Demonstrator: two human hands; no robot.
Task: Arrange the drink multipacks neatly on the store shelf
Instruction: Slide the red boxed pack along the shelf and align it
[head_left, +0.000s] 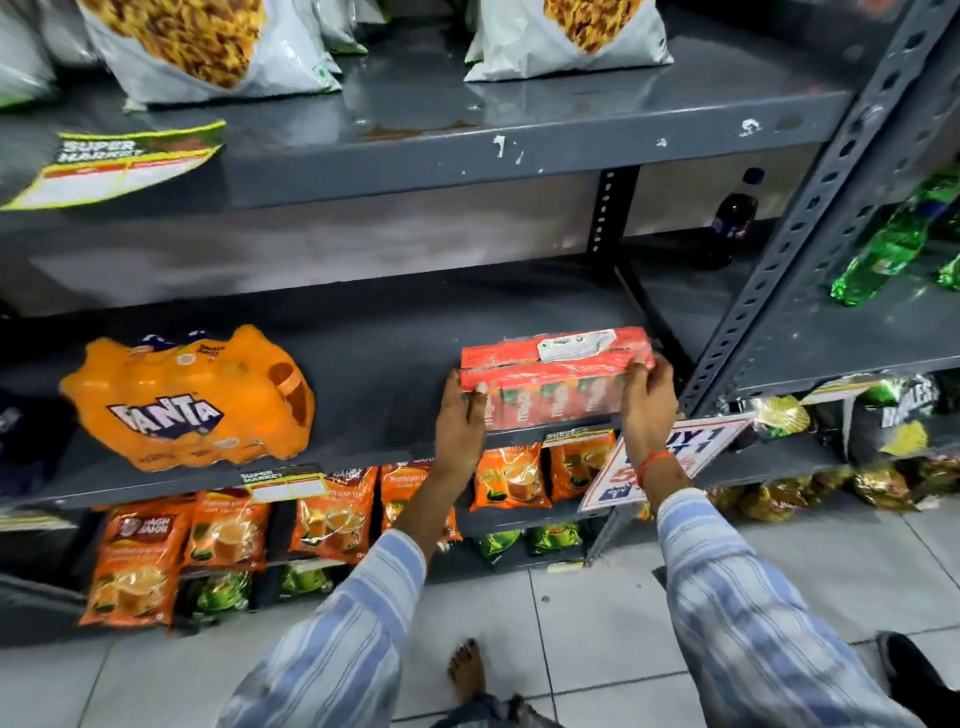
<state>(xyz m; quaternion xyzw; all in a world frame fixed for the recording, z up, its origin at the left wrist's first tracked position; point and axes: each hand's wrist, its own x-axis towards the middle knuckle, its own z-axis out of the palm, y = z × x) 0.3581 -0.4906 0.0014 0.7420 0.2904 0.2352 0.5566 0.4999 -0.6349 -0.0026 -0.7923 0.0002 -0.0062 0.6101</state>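
Note:
A red shrink-wrapped multipack of small drink cartons (556, 374) rests at the front right of the grey middle shelf (384, 364). My left hand (460, 421) grips its left end and my right hand (649, 400) grips its right end. An orange Fanta bottle multipack (187, 397) lies tilted on the same shelf, far to the left, apart from the red pack. The stretch of shelf between the two packs is bare.
White snack bags (208, 47) stand on the shelf above. Orange tea packets (228, 530) fill the shelf below. A dark cola bottle (732, 218) and green bottles (883, 249) sit in the right bay behind a perforated upright (810, 218). A promo sign (670, 457) hangs under my right wrist.

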